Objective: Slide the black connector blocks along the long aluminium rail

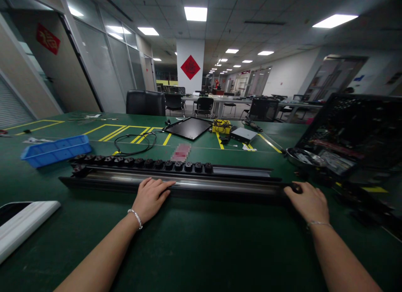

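A long, dark metal channel [220, 186] with a shiny inner face lies across the green table in front of me. My left hand [151, 199] grips its near wall left of the middle, thumb on the near side and fingers over the edge. At the right end, my right hand [310, 202] pinches a small black part [296, 187] against the channel; its exact kind is hard to make out. Just behind the channel runs a strip with a row of black power sockets [158, 164], its right portion a bare rail [241, 171].
A blue bin [58, 149] stands at the left, near a black cable [135, 143]. Behind lie a flat black panel [190, 128], a yellow object [221, 126] and a grey box [244, 134]. A metal bowl [303, 157] and open dark equipment [354, 133] crowd the right.
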Demonstrator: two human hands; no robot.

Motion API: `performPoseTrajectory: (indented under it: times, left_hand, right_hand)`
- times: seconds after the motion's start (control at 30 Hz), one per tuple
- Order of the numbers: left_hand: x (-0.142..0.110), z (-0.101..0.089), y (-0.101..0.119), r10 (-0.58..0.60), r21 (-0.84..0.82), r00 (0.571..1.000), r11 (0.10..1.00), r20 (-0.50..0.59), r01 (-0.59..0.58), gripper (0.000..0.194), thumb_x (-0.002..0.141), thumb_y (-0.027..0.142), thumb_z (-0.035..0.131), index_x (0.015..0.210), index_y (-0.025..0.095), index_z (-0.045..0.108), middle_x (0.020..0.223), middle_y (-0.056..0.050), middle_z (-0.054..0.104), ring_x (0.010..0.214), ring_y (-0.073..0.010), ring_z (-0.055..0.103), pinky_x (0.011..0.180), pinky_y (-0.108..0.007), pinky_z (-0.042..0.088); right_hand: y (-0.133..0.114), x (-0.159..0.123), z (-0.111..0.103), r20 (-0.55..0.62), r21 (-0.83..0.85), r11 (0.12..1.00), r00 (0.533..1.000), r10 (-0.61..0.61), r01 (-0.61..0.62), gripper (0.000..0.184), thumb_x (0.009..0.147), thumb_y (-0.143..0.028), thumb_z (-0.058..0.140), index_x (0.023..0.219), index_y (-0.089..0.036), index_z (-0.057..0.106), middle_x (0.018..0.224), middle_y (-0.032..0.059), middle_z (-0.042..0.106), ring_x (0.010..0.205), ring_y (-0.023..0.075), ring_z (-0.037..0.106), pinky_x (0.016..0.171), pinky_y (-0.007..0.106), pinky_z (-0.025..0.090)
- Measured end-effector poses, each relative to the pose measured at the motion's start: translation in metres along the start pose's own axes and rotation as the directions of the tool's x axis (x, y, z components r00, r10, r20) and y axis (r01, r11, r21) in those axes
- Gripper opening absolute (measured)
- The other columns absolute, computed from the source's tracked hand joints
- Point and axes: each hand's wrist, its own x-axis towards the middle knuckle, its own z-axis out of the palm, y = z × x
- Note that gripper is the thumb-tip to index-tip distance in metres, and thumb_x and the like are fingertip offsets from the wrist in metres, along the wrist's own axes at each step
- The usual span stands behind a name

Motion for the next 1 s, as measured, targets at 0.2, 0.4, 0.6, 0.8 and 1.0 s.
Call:
performPoseTrajectory:
  times: [0.2, 0.4, 0.6, 0.8, 1.0]
  left_hand:
    - [0.0, 0.0, -0.001, -0.015, -0.008, 1.0, 1.0, 0.004, 0.015, 0.031, 0.087, 0.031, 0.043, 0.115, 0.037, 0.054, 0.082, 0.003, 0.062, 0.086, -0.0157, 0.055, 0.097, -0.04, 0.025]
    - [-0.001, 0.001, -0.002, -0.011, -0.01, 1.0, 1.0, 0.006, 0.011, 0.031, 0.087, 0.031, 0.042, 0.115, 0.037, 0.054, 0.084, 0.003, 0.062, 0.088, -0.0158, 0.055, 0.096, -0.04, 0.025]
    - [0.0, -0.002, 0.0, -0.018, -0.015, 1.0, 1.0, 0.012, 0.018, 0.03, 0.087, 0.032, 0.042, 0.115, 0.037, 0.054, 0.083, 0.003, 0.062, 0.087, -0.016, 0.055, 0.096, -0.04, 0.026]
    - [0.0, -0.002, 0.001, -0.018, -0.009, 1.0, 1.0, 0.015, 0.018, 0.03, 0.087, 0.031, 0.042, 0.114, 0.037, 0.055, 0.082, 0.003, 0.061, 0.087, -0.0163, 0.056, 0.096, -0.041, 0.026]
    - [0.0, -0.002, 0.001, -0.02, 0.001, 0.999, 1.0, 0.027, 0.02, 0.03, 0.087, 0.031, 0.042, 0.115, 0.036, 0.054, 0.083, 0.003, 0.062, 0.087, -0.016, 0.056, 0.096, -0.04, 0.026]
  right_hand:
    - [-0.006, -0.001, -0.005, 0.004, -0.012, 0.999, 0.999, 0.036, -0.036, 0.045, 0.071, -0.051, 0.042, 0.099, -0.02, 0.058, 0.106, 0.0081, 0.057, 0.106, 0.0294, 0.048, 0.092, 0.043, 0.035]
    - [-0.01, -0.002, -0.012, 0.062, -0.013, 0.997, 0.996, 0.071, -0.07, 0.046, 0.073, -0.051, 0.039, 0.102, -0.02, 0.057, 0.11, 0.0095, 0.056, 0.107, 0.0293, 0.048, 0.092, 0.039, 0.035]
    - [-0.01, -0.001, -0.012, 0.093, -0.03, 0.996, 0.992, 0.09, -0.087, 0.05, 0.073, -0.054, 0.036, 0.106, -0.02, 0.055, 0.117, 0.0105, 0.052, 0.111, 0.0305, 0.045, 0.094, 0.039, 0.032]
    - [-0.008, 0.0, -0.009, 0.058, -0.033, 0.996, 0.995, 0.084, -0.082, 0.049, 0.073, -0.053, 0.037, 0.104, -0.02, 0.055, 0.118, 0.0106, 0.054, 0.111, 0.0294, 0.046, 0.095, 0.038, 0.032]
    - [-0.008, 0.001, -0.006, -0.005, -0.037, 0.996, 0.997, 0.08, -0.08, 0.047, 0.068, -0.049, 0.04, 0.1, -0.019, 0.058, 0.113, 0.0092, 0.057, 0.109, 0.028, 0.048, 0.097, 0.038, 0.033]
